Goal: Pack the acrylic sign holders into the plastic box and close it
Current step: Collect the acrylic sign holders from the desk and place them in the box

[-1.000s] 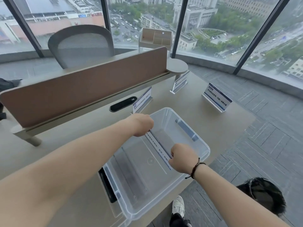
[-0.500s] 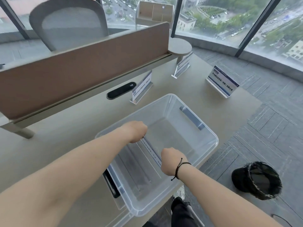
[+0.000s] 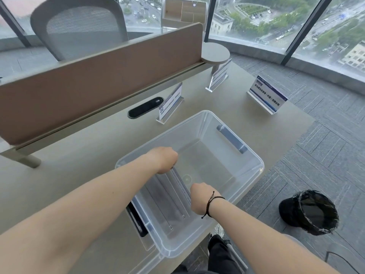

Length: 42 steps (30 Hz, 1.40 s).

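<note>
A: On the counter (image 3: 256, 119), near its front edge: one clear plastic box (image 3: 254, 171), open, no lid on it.

B: Contents?

A: One sign holder (image 3: 180, 181) low inside the box, toward its near-left part. Beside it are clear sheets with thin rods; whether they are more holders, I cannot tell.

B: Hands?

A: Left hand (image 3: 165, 160), grip clamped on the far end of that sign holder, knuckles up, fingers curled under. Right hand (image 3: 201, 198), grip clamped on the near end, a dark cord bracelet (image 3: 212, 202) at the wrist. Both hands sit within the box rim.

B: Holders outside the box?

A: Three, all upright on the counter. First sign (image 3: 170, 102), just beyond the far-left corner of the box, beside a black oval slot (image 3: 145, 107). Second sign (image 3: 219, 76), farther back, by the foot of a small round shelf (image 3: 215, 54). Third sign (image 3: 266, 93), at the right, well apart from the box, printed face showing blue and white.

B: Surroundings?

A: Brown divider panel (image 3: 98, 76) along the counter's back. Grey mesh chair (image 3: 79, 26) behind it. Black-lined bin (image 3: 314, 212) on the carpet at right.
</note>
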### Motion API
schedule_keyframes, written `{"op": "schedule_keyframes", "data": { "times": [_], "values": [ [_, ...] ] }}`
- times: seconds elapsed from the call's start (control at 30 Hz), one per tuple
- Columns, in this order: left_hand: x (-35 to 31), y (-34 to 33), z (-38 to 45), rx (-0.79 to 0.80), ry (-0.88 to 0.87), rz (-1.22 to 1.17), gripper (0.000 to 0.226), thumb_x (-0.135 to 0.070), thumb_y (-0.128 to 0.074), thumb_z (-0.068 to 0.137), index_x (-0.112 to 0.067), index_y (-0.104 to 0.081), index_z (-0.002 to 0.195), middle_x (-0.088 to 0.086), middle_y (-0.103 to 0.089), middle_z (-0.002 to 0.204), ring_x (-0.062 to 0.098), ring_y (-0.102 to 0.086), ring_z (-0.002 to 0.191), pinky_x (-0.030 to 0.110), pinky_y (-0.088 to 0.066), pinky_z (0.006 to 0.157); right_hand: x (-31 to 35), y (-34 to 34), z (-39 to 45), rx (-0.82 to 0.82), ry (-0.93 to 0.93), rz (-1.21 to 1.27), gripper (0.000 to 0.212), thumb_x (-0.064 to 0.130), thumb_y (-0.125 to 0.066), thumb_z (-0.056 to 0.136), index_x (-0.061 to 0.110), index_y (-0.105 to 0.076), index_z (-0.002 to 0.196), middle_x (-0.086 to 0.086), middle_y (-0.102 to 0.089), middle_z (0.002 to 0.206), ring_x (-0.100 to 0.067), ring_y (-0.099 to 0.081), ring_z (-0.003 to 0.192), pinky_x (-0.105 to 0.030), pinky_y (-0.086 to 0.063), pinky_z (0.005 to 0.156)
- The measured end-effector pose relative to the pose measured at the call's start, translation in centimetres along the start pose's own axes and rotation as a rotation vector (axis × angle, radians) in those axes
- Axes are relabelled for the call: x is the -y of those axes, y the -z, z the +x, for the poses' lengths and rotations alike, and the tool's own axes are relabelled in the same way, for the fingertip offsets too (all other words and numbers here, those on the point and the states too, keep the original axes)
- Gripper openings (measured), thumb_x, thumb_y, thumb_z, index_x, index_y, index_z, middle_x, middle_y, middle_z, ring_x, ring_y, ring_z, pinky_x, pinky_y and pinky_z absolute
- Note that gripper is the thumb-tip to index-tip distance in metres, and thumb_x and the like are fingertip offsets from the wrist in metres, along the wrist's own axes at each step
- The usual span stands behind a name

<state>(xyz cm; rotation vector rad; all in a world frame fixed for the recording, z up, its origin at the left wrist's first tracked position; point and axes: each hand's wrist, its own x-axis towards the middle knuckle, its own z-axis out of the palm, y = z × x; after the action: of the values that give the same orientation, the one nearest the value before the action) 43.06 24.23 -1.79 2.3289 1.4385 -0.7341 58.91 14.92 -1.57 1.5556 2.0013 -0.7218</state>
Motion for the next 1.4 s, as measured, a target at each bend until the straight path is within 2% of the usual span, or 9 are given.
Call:
{"op": "schedule_keyframes", "data": {
  "times": [0.37,0.47,0.57,0.67,0.77,0.87,1.0,1.1,1.4],
  "values": [
    [0.2,-0.2,-1.1,0.014,0.033,-0.001,0.019,-0.003,-0.051,0.091,-0.008,-0.055,0.073,0.014,-0.059,0.086,0.035,-0.062,0.078,0.033,-0.044,0.061,0.5,-0.4,-0.1,0.001,0.031,-0.04,0.029,-0.001,-0.049,0.085,0.012,-0.036,0.063,-0.005,-0.042,0.059,-0.03,-0.053,0.069,-0.031,-0.042,0.062],
    [0.4,-0.3,-1.4,0.004,0.05,0.003,0.031,0.001,-0.049,0.087,-0.014,-0.039,0.062,0.011,-0.053,0.075,0.03,-0.052,0.067,0.033,-0.042,0.058,0.6,-0.4,-0.2,0.008,0.035,-0.049,0.029,-0.001,-0.049,0.085,0.012,-0.035,0.063,-0.005,-0.042,0.06,-0.03,-0.052,0.069,-0.031,-0.042,0.062],
    [0.5,-0.5,-1.4,-0.006,0.073,-0.011,0.031,0.004,-0.048,0.085,-0.014,-0.039,0.062,0.005,-0.049,0.072,0.033,-0.061,0.076,0.033,-0.043,0.059,0.7,-0.4,-0.1,0.01,0.032,-0.047,0.029,-0.001,-0.049,0.085,0.012,-0.036,0.063,-0.005,-0.042,0.06,-0.03,-0.053,0.069,-0.031,-0.042,0.061],
    [0.9,-1.1,-1.3,-0.008,0.08,-0.003,0.017,0.002,-0.049,0.086,-0.011,-0.056,0.078,0.006,-0.06,0.089,0.031,-0.063,0.083,0.034,-0.046,0.063,0.9,-0.5,-0.2,0.002,0.033,-0.041,0.03,-0.002,-0.049,0.086,0.012,-0.036,0.062,-0.005,-0.042,0.059,-0.029,-0.053,0.068,-0.031,-0.042,0.061],
    [1.3,-1.9,-1.1,-0.001,0.101,-0.05,0.025,-0.005,-0.05,0.09,-0.016,-0.064,0.108,0.005,-0.063,0.112,0.029,-0.064,0.095,0.034,-0.05,0.07,0.9,-0.6,-0.2,-0.021,0.026,-0.026,0.03,-0.001,-0.048,0.086,0.013,-0.035,0.062,-0.004,-0.041,0.06,-0.03,-0.053,0.069,-0.031,-0.042,0.062],
    [1.5,-2.4,-1.0,-0.007,0.106,-0.11,0.018,-0.007,-0.051,0.091,-0.019,-0.06,0.101,0.007,-0.063,0.115,0.03,-0.064,0.099,0.035,-0.053,0.077,0.9,-0.6,-0.4,-0.03,0.018,-0.022,0.031,-0.001,-0.048,0.086,0.014,-0.035,0.062,-0.006,-0.044,0.062,-0.029,-0.053,0.07,-0.031,-0.042,0.063],
    [1.4,-2.6,-1.0,-0.02,0.124,-0.126,0.026,-0.014,-0.054,0.091,-0.018,-0.065,0.115,0.008,-0.063,0.116,0.03,-0.064,0.101,0.036,-0.054,0.081,1.0,-0.6,-0.5,-0.037,0.018,-0.021,0.032,-0.001,-0.049,0.087,0.014,-0.034,0.063,-0.009,-0.05,0.066,-0.029,-0.053,0.071,-0.031,-0.042,0.063],
    [1.2,-2.5,-1.2,-0.013,0.128,-0.096,0.027,-0.017,-0.053,0.092,-0.018,-0.064,0.117,0.007,-0.062,0.118,0.03,-0.064,0.102,0.034,-0.053,0.079,1.0,-0.6,-0.5,-0.032,0.009,-0.009,0.03,0.0,-0.049,0.086,0.014,-0.035,0.063,-0.004,-0.041,0.061,-0.03,-0.053,0.07,-0.031,-0.042,0.063],
    [1.1,-0.9,-2.6,-0.067,0.144,-0.034,0.03,-0.017,-0.046,0.094,-0.023,-0.062,0.119,0.001,-0.058,0.119,0.027,-0.063,0.098,0.032,-0.045,0.068,0.7,0.1,-1.3,-0.115,-0.01,0.015,0.03,0.006,-0.054,0.087,0.014,-0.037,0.063,-0.003,-0.044,0.061,-0.026,-0.049,0.059,-0.027,-0.038,0.05]
  ]
}}
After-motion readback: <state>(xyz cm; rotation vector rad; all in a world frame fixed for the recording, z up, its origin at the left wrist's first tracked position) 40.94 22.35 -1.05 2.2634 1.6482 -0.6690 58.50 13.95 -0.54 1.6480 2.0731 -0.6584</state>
